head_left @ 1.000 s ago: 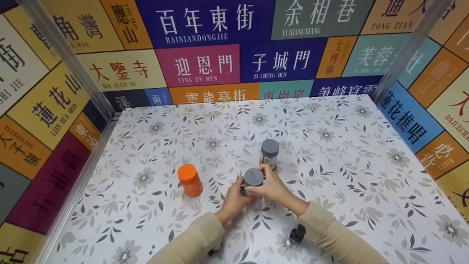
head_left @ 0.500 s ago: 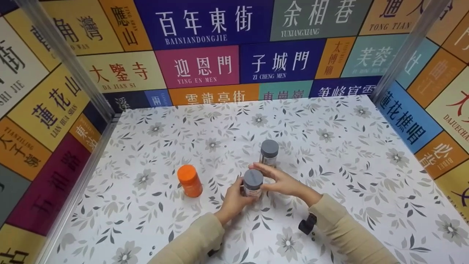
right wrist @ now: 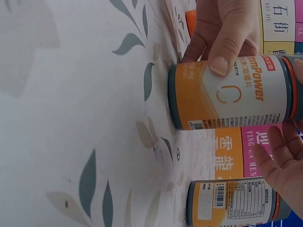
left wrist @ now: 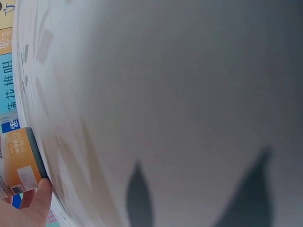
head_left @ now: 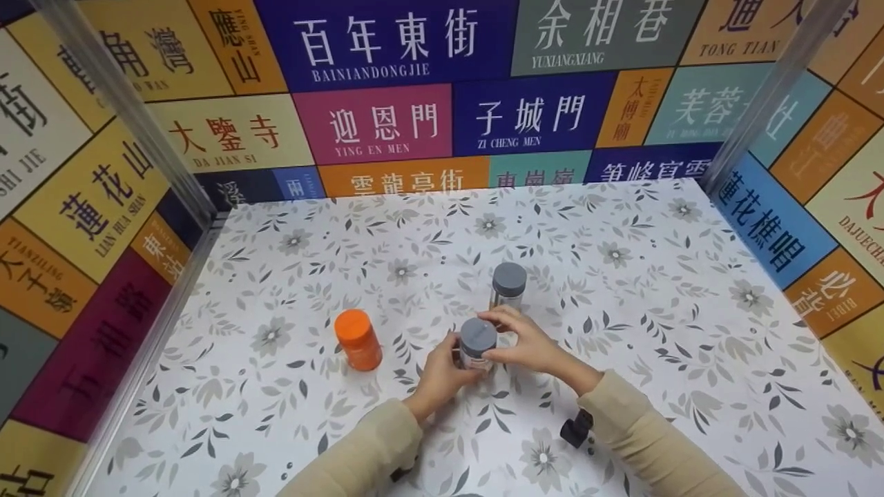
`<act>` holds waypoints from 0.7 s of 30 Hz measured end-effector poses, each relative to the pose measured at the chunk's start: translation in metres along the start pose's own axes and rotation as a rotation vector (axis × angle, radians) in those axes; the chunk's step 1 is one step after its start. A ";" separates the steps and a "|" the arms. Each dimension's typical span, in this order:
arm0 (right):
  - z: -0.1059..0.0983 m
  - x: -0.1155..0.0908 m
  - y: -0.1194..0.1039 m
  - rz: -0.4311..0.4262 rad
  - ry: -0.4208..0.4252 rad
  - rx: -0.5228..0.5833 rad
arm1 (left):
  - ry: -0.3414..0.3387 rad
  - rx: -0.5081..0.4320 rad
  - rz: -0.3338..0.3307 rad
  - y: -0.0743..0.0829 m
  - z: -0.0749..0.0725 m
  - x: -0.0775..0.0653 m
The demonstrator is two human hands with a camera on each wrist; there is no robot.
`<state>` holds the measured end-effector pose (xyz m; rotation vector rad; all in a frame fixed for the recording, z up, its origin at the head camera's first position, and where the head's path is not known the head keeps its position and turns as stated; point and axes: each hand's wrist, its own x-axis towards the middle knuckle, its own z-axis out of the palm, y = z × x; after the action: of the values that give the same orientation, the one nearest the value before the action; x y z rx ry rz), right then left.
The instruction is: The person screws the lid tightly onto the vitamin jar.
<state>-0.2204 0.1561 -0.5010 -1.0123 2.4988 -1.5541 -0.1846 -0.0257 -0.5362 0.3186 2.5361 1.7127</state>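
Observation:
A tablet bottle with an orange and white label (right wrist: 232, 97) and a grey lid (head_left: 478, 336) stands upright on the table. My left hand (head_left: 440, 381) grips its body from the left, with the thumb (right wrist: 229, 45) across the label. At the lid, my right hand (head_left: 530, 346) pinches with the thumb in front and a finger behind, while its other fingers stay loosely bent. Just behind that hand stands a second grey-lidded bottle (head_left: 509, 281), partly covered. In the left wrist view, the gripped bottle (left wrist: 21, 163) shows only at the left edge.
An orange bottle (head_left: 359, 340) stands upright to the left of my hands. Floral paper covers the table (head_left: 311, 407). Panels with printed signs (head_left: 373, 124) enclose the back and both sides. A black wrist camera (head_left: 575, 429) hangs under the right sleeve.
My right hand loosened from the lid and swung outward, then closed back in on it with thumb and finger. My left hand and the bottles have stayed in place.

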 end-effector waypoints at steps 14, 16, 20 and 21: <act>0.030 -0.003 -0.016 0.199 0.272 -0.037 | 0.011 0.079 -0.017 0.000 0.001 0.002; 0.031 -0.004 -0.017 0.214 0.277 -0.030 | 0.016 0.079 -0.011 0.000 0.001 0.002; 0.026 -0.005 -0.021 0.237 0.184 0.016 | 0.028 0.061 0.026 -0.001 0.000 0.001; 0.022 -0.005 -0.023 0.227 0.138 0.031 | 0.041 0.066 0.051 -0.001 0.000 0.001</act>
<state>-0.1977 0.1346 -0.4950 -0.6100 2.5599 -1.6371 -0.1856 -0.0261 -0.5367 0.3588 2.6409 1.6723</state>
